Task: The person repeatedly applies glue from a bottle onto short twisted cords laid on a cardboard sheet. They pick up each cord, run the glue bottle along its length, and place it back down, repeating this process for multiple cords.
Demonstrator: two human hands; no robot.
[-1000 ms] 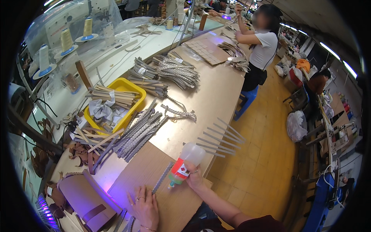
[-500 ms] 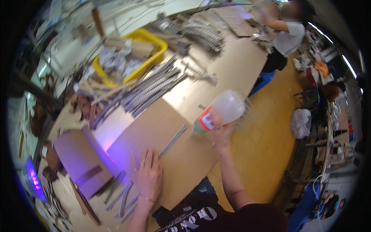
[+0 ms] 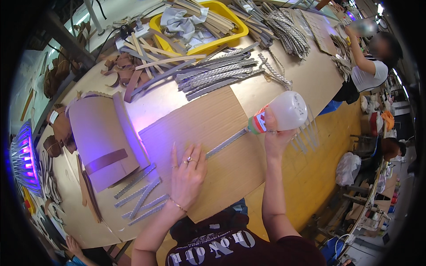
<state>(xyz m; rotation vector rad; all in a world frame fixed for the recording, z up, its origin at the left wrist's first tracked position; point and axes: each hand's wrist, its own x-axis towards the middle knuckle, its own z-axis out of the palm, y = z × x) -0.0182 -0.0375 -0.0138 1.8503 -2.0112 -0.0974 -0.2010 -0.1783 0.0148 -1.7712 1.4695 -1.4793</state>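
Observation:
My left hand (image 3: 190,170) lies with fingers stretched on a sheet of brown cardboard (image 3: 195,119), its fingertips beside the near end of a narrow grey braided strip (image 3: 227,141). In my right hand (image 3: 279,141) is a translucent plastic squeeze bottle (image 3: 290,110) with a red and green lower part, gripped and tilted. Its narrow end points left and meets, or nearly meets, the strip's far end; exact contact is unclear. Left of the cardboard, several short braided strips (image 3: 141,197) lie loose near my left wrist.
Bundles of grey strips (image 3: 217,73) lie beyond the cardboard, near a yellow basket (image 3: 243,30). A curved brown panel (image 3: 104,137) stands at left by a purple-lit lamp (image 3: 27,157). Pale prongs (image 3: 306,135) show beside my right hand. Another person (image 3: 368,71) works at far right.
The bottle has come from just off the strip's far end to that end. My left hand still rests on the cardboard. The whole view has shifted and turned.

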